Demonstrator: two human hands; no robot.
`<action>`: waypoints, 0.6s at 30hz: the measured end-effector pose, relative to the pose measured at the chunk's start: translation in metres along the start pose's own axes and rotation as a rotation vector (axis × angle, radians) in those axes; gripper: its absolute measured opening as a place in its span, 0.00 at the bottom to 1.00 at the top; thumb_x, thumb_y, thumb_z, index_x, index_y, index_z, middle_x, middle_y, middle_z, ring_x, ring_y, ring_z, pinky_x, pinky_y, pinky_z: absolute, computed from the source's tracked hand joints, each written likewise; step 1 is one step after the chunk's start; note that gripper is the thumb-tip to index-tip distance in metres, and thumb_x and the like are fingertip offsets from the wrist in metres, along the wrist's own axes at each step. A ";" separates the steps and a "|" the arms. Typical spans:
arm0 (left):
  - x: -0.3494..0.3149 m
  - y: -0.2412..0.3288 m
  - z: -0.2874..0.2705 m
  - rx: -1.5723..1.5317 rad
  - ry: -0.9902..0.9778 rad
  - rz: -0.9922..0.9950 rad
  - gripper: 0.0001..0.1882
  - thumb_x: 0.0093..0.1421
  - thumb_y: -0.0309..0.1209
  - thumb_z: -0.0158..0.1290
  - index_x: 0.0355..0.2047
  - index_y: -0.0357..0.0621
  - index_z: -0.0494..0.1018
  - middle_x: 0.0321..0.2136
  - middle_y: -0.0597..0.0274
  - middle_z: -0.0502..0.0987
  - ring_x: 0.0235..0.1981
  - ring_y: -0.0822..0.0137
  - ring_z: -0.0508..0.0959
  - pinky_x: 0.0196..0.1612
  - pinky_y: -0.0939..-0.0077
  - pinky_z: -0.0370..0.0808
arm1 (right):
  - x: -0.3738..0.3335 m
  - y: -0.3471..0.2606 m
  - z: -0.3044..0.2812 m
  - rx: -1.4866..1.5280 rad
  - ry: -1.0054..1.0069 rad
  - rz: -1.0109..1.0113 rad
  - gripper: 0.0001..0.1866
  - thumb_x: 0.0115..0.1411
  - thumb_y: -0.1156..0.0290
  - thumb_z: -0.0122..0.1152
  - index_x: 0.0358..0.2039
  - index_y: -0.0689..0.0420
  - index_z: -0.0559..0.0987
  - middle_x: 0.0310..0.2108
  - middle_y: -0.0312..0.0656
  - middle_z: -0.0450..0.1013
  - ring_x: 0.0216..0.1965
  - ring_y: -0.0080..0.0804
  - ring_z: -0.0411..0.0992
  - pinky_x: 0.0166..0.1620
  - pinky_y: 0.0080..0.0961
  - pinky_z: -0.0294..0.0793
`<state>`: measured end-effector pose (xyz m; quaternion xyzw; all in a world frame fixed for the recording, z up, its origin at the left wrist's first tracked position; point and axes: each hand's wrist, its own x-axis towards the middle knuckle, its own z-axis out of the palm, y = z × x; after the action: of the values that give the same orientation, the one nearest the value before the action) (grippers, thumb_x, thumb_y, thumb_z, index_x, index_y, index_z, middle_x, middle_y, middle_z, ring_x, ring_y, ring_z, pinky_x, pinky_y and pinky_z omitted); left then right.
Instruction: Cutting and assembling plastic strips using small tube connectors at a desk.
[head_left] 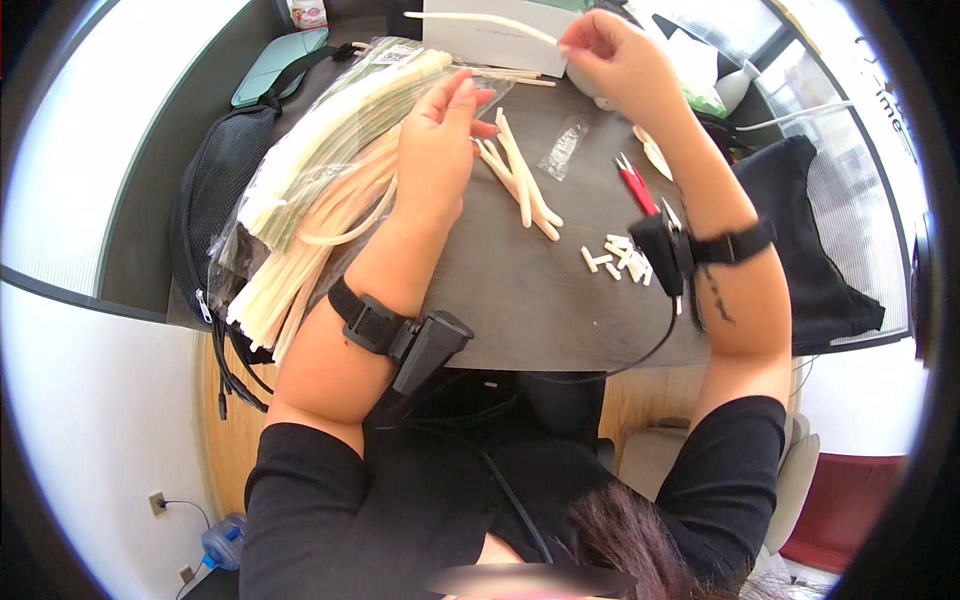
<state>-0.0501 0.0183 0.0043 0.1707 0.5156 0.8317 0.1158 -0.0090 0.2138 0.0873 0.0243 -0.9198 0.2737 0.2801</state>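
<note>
Up at the top of the view, my right hand (pixel 605 50) pinches one end of a cream pipe cleaner (pixel 480 18); its free length points left with a slight bend. My left hand (pixel 440 130) is raised beside a clear plastic bag (pixel 385 55) of pipe cleaners. Its fingers are loosely curled and apart, with nothing seen in them. Cream and green pipe cleaners (pixel 330 180) fill the bag, many cream ones sticking out toward me. Just right of my left hand, several doubled-over cream pipe cleaners (pixel 520 180) lie on the dark table (pixel 520 310).
Red-handled snips (pixel 636 185) lie near my right forearm. Short white cut pieces (pixel 625 258) are heaped nearby. A small clear packet (pixel 565 148) sits mid-table. A black mesh bag (pixel 225 190) is at left, black cloth (pixel 800 240) at right. A cable (pixel 640 355) trails off the front edge.
</note>
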 end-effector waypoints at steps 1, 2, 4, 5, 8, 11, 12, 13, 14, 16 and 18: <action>0.000 0.001 -0.002 -0.039 -0.020 -0.051 0.20 0.68 0.39 0.48 0.53 0.38 0.69 0.40 0.60 0.77 0.29 0.78 0.75 0.28 0.87 0.68 | -0.016 -0.018 -0.007 -0.060 -0.041 -0.043 0.08 0.51 0.73 0.59 0.34 0.56 0.78 0.26 0.40 0.73 0.28 0.30 0.72 0.34 0.25 0.72; 0.001 0.001 -0.003 -0.041 -0.030 -0.050 0.20 0.68 0.39 0.48 0.53 0.38 0.69 0.40 0.60 0.77 0.29 0.78 0.75 0.28 0.87 0.68 | -0.032 -0.035 -0.013 -0.123 -0.081 -0.085 0.07 0.51 0.74 0.59 0.32 0.56 0.77 0.25 0.40 0.72 0.28 0.32 0.72 0.34 0.27 0.72; 0.003 -0.002 -0.001 -0.149 -0.066 -0.067 0.21 0.67 0.45 0.47 0.47 0.39 0.72 0.35 0.61 0.78 0.25 0.78 0.76 0.25 0.87 0.68 | -0.059 -0.043 -0.018 -0.249 -0.094 -0.446 0.07 0.48 0.75 0.59 0.30 0.55 0.75 0.27 0.39 0.70 0.30 0.35 0.72 0.34 0.30 0.73; 0.002 0.001 -0.001 -0.185 -0.083 -0.057 0.17 0.68 0.43 0.47 0.43 0.40 0.73 0.33 0.62 0.77 0.26 0.78 0.76 0.26 0.86 0.68 | -0.070 -0.051 -0.018 -0.343 -0.112 -0.536 0.07 0.48 0.75 0.59 0.30 0.54 0.74 0.28 0.37 0.71 0.32 0.35 0.73 0.35 0.31 0.73; 0.006 -0.001 -0.014 -0.202 -0.114 -0.092 0.16 0.68 0.41 0.46 0.41 0.40 0.72 0.31 0.64 0.75 0.28 0.75 0.74 0.27 0.87 0.67 | -0.091 -0.072 -0.025 -0.542 -0.202 -0.646 0.11 0.45 0.72 0.62 0.32 0.51 0.75 0.33 0.34 0.71 0.36 0.33 0.72 0.39 0.29 0.73; 0.008 0.004 -0.018 -0.469 -0.233 -0.208 0.14 0.69 0.39 0.45 0.36 0.41 0.72 0.29 0.64 0.75 0.30 0.73 0.75 0.28 0.84 0.70 | -0.094 -0.071 -0.040 -0.521 0.028 -0.711 0.20 0.45 0.65 0.67 0.42 0.47 0.78 0.35 0.33 0.73 0.38 0.32 0.73 0.42 0.28 0.73; 0.007 0.006 -0.019 -0.605 -0.329 -0.261 0.14 0.69 0.38 0.45 0.35 0.41 0.73 0.28 0.65 0.75 0.31 0.73 0.76 0.29 0.83 0.72 | -0.091 -0.069 -0.049 -0.474 0.050 -0.680 0.21 0.48 0.64 0.68 0.44 0.48 0.78 0.36 0.34 0.73 0.40 0.35 0.73 0.44 0.31 0.73; 0.007 0.008 -0.017 -0.605 -0.336 -0.255 0.14 0.69 0.38 0.45 0.35 0.41 0.73 0.28 0.65 0.75 0.31 0.73 0.76 0.29 0.83 0.72 | -0.090 -0.066 -0.054 -0.413 0.057 -0.608 0.22 0.48 0.67 0.68 0.46 0.50 0.78 0.38 0.36 0.74 0.41 0.37 0.72 0.45 0.31 0.72; 0.007 0.007 -0.014 -0.665 -0.399 -0.292 0.15 0.69 0.39 0.44 0.37 0.40 0.73 0.30 0.64 0.76 0.31 0.72 0.76 0.29 0.82 0.73 | -0.089 -0.064 -0.055 -0.350 0.064 -0.537 0.23 0.49 0.69 0.69 0.48 0.52 0.78 0.40 0.38 0.74 0.43 0.39 0.72 0.47 0.32 0.72; 0.006 0.007 -0.010 -0.721 -0.466 -0.332 0.16 0.69 0.39 0.43 0.38 0.40 0.74 0.32 0.63 0.76 0.31 0.70 0.77 0.30 0.81 0.73 | -0.083 -0.059 -0.045 -0.359 0.028 -0.559 0.22 0.49 0.69 0.67 0.47 0.49 0.78 0.40 0.37 0.73 0.43 0.39 0.72 0.46 0.33 0.72; 0.000 0.008 -0.009 -0.606 -0.544 -0.348 0.19 0.70 0.42 0.42 0.42 0.38 0.74 0.37 0.61 0.77 0.35 0.69 0.77 0.35 0.79 0.74 | -0.076 -0.057 -0.031 -0.367 -0.013 -0.577 0.21 0.49 0.70 0.66 0.46 0.46 0.77 0.40 0.36 0.72 0.43 0.40 0.71 0.46 0.34 0.72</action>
<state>-0.0543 0.0074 0.0076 0.2526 0.2202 0.8382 0.4303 0.0821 0.1734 0.0961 0.2342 -0.9107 0.0131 0.3399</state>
